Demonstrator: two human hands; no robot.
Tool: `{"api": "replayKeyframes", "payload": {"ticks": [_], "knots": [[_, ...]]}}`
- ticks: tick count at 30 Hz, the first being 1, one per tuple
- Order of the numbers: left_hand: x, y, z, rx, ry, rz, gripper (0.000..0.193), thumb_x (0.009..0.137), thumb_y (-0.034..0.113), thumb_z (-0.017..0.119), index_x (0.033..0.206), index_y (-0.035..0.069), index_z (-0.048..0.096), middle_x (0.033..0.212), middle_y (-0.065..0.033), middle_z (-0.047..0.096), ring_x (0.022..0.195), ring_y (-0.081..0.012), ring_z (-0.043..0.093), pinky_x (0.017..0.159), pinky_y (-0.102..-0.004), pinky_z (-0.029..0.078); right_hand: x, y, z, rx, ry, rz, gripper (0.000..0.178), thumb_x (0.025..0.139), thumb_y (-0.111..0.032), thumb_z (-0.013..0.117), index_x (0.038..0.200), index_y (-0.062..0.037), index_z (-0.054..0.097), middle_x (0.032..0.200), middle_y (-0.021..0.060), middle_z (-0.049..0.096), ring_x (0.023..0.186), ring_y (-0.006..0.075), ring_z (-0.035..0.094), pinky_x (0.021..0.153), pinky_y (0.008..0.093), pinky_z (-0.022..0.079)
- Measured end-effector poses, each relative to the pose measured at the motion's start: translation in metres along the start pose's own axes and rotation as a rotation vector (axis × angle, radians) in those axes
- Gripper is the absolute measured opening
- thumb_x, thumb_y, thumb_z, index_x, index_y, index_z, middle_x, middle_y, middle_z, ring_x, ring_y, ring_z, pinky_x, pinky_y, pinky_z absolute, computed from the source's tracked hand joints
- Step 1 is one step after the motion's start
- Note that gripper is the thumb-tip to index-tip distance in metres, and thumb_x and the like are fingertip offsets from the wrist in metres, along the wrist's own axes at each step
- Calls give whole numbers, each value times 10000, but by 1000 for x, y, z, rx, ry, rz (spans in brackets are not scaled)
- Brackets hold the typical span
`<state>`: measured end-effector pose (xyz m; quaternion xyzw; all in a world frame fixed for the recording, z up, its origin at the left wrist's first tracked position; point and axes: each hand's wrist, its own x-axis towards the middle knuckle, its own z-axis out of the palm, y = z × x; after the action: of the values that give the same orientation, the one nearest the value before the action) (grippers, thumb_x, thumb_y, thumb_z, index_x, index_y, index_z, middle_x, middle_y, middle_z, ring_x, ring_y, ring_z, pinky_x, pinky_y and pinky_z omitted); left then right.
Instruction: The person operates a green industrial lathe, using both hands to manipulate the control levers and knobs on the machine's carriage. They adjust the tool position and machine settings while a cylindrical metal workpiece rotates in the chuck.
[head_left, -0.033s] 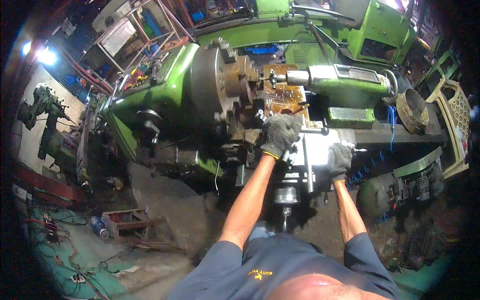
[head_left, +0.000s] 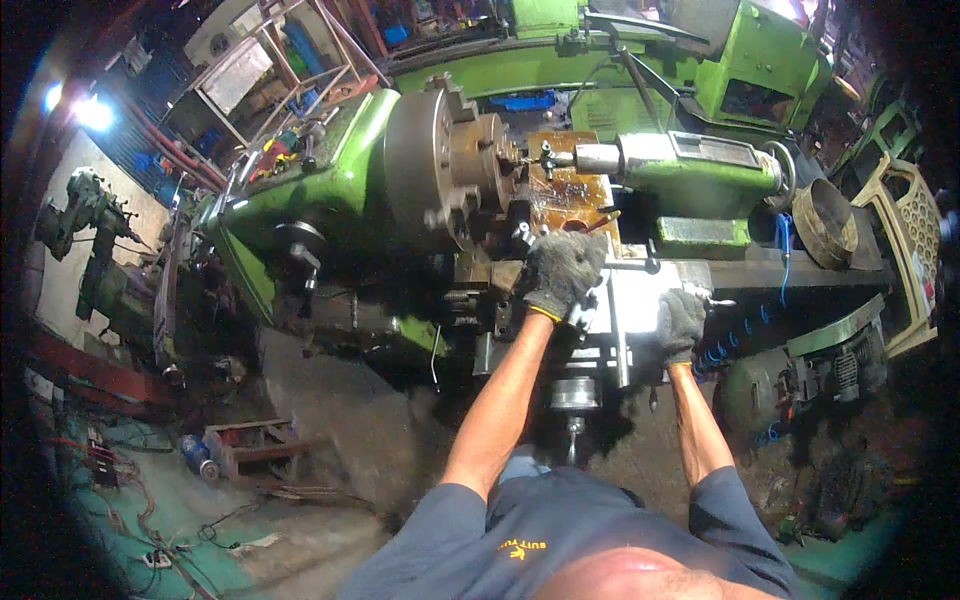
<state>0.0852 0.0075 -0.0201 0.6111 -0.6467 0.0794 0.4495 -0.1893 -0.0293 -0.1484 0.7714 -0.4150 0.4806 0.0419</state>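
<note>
My left hand (head_left: 563,268), in a grey knit glove, rests over the tool post area of a green lathe, its fingers curled down. A brown stick-like piece (head_left: 604,221) pokes out just beyond the fingers; whether they hold it is hidden. My right hand (head_left: 682,325), gloved too, is closed at the right side of the carriage, beside a small metal handle (head_left: 714,301). What its fingers grip is hidden. Between the hands lie a bright metal plate (head_left: 640,300) and a long bar (head_left: 617,340). Left of them is the large chuck (head_left: 418,160), facing a drill chuck (head_left: 547,158) in the tailstock (head_left: 690,165).
A round handwheel (head_left: 575,393) stands out toward my body. Right of the tailstock are a metal ring (head_left: 825,222) and a beige plastic chair (head_left: 905,240). A motor (head_left: 750,395) sits low right. Cables and a rusty frame (head_left: 262,445) lie on the floor at left.
The jaws and steps of the large chuck show in different positions, as if it has turned. Both hands stay almost where they were.
</note>
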Motion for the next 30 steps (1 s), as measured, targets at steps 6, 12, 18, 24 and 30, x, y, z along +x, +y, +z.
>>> {"api": "replayKeyframes", "payload": {"ticks": [6, 12, 18, 24, 30], "knots": [[-1, 3, -1, 29, -14, -26, 376, 940, 345, 660, 678, 77, 690, 682, -191, 650, 672, -387, 649, 637, -519, 494, 2, -2, 0, 10, -13, 1, 162, 851, -170, 693, 994, -118, 751, 1083, 122, 727, 1055, 351, 667, 969, 489, 501], [-6, -8, 7, 4, 31, 55, 287, 933, 300, 644, 717, 124, 710, 682, -163, 645, 666, -381, 641, 628, -522, 487, -2, -5, 2, -36, -15, -10, 168, 888, -176, 676, 1025, -117, 753, 1101, 134, 725, 1075, 351, 665, 991, 490, 496], [-5, 2, -3, -99, 5, -6, 383, 952, 360, 648, 702, 75, 697, 690, -197, 655, 687, -410, 642, 655, -544, 477, -7, -9, 3, -57, -52, 53, 184, 905, -173, 678, 1056, -105, 758, 1116, 129, 727, 1099, 349, 660, 1014, 482, 490], [-4, 1, -1, -118, 42, 24, 414, 958, 366, 644, 692, 51, 681, 679, -208, 645, 673, -414, 635, 649, -542, 473, -11, -9, 3, -59, -68, 114, 192, 891, -165, 710, 1065, -102, 761, 1152, 127, 727, 1141, 348, 649, 1056, 468, 481], [-5, 0, -3, -88, 27, 6, 345, 914, 355, 693, 709, 78, 705, 695, -171, 658, 695, -378, 648, 651, -521, 490, 7, -15, -17, 12, -200, 159, 188, 884, -170, 742, 1060, -106, 759, 1136, 124, 736, 1148, 330, 659, 1042, 465, 494]]}}
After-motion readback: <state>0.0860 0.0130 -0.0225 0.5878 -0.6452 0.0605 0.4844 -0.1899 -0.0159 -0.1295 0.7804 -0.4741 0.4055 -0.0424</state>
